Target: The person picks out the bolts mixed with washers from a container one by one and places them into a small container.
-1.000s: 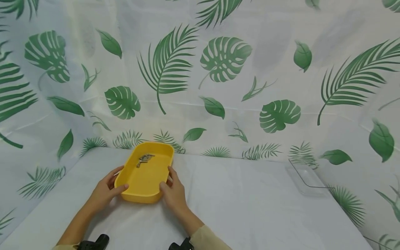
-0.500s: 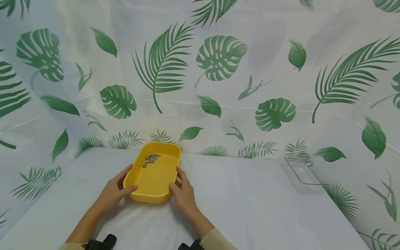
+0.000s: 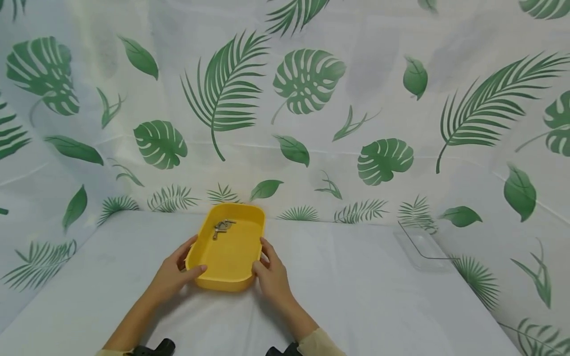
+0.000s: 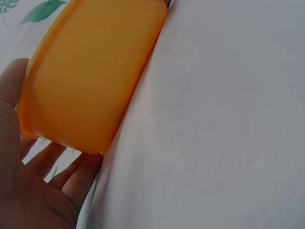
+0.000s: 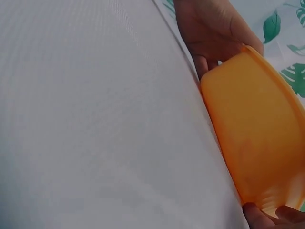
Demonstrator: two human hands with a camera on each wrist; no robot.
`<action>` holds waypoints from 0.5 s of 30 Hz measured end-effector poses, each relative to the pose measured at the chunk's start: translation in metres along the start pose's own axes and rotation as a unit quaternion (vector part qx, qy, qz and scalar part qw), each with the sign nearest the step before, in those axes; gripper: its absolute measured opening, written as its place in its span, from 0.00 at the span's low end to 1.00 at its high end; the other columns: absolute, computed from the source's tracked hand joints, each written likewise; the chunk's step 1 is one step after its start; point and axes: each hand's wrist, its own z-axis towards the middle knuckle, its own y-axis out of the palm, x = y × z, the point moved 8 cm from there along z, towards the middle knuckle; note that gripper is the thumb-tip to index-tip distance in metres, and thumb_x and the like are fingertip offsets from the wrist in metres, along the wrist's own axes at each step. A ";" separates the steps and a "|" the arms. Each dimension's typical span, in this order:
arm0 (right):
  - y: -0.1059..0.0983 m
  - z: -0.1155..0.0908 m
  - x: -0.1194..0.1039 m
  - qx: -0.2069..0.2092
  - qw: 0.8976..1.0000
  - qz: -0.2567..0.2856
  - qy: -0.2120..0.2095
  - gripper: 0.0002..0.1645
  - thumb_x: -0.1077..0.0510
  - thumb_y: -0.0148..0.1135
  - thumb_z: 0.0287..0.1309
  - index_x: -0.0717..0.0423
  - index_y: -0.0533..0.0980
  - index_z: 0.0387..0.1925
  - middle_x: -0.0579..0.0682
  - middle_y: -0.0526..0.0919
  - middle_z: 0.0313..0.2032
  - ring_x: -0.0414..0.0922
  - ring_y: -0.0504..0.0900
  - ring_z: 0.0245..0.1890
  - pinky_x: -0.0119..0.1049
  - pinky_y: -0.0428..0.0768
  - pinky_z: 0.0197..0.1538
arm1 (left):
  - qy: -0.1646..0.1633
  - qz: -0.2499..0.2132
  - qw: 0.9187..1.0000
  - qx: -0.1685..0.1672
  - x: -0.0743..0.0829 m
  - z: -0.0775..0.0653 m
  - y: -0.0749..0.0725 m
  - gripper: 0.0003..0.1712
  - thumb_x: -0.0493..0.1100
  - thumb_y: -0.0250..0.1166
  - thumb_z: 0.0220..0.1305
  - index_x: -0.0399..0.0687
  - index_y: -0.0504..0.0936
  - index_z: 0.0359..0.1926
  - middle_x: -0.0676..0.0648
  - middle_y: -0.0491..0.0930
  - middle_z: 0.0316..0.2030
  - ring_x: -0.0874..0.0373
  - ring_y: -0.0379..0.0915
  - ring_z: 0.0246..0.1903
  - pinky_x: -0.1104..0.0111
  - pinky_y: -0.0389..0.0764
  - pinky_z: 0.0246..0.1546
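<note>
A yellow plastic tray [image 3: 227,257] with rounded corners sits on the white cloth, and several small grey metal pieces [image 3: 223,227] lie together at its far left inside. My left hand [image 3: 171,277] holds the tray's near left corner, thumb over the rim; in the left wrist view the fingers of the left hand [image 4: 43,186] spread below that corner. On the opposite side my right hand [image 3: 272,277] grips the near right corner. The right wrist view shows fingertips of the right hand [image 5: 279,217] at the tray's lower end and the left hand at the top.
A clear plastic box [image 3: 423,249] stands at the right edge of the white-covered table [image 3: 356,287]. Behind and beside the table hangs a white curtain [image 3: 325,148] printed with green leaves. Dark wrist mounts [image 3: 156,347] are on both forearms.
Both hands have moved the tray to the right across the cloth, keeping their hold. The metal pieces travel with it. The head view has turned slightly to the right.
</note>
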 end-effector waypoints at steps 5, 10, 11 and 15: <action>-0.011 -0.002 0.000 0.001 1.000 0.003 0.003 0.44 0.58 0.51 0.56 0.47 0.59 0.77 0.56 0.68 0.73 0.57 0.72 0.71 0.47 0.82 0.63 | 0.002 -0.005 1.000 -0.003 0.005 0.002 0.009 0.50 0.54 0.67 0.65 0.51 0.51 0.81 0.37 0.60 0.76 0.40 0.69 0.68 0.47 0.72 0.69; -0.020 -0.005 -0.002 -0.005 1.000 0.010 -0.007 0.44 0.59 0.51 0.58 0.48 0.59 0.78 0.59 0.66 0.74 0.59 0.73 0.70 0.47 0.84 0.60 | 0.008 -0.014 1.000 -0.008 0.013 0.002 0.017 0.50 0.52 0.67 0.66 0.50 0.50 0.81 0.36 0.59 0.77 0.39 0.67 0.70 0.46 0.70 0.70; -0.022 -0.005 -0.002 -0.007 1.000 0.010 -0.009 0.44 0.59 0.51 0.58 0.47 0.59 0.78 0.60 0.66 0.74 0.59 0.73 0.70 0.46 0.84 0.60 | 0.007 -0.017 1.000 -0.010 0.014 0.002 0.019 0.50 0.52 0.67 0.66 0.51 0.50 0.81 0.36 0.58 0.77 0.39 0.66 0.71 0.46 0.70 0.70; -0.031 -0.004 0.003 -0.012 1.000 0.008 -0.008 0.44 0.59 0.50 0.58 0.47 0.58 0.78 0.60 0.65 0.74 0.59 0.73 0.70 0.46 0.83 0.60 | -0.005 -0.021 1.000 -0.016 0.017 0.001 0.028 0.51 0.53 0.68 0.65 0.53 0.50 0.81 0.37 0.55 0.78 0.39 0.68 0.69 0.48 0.73 0.69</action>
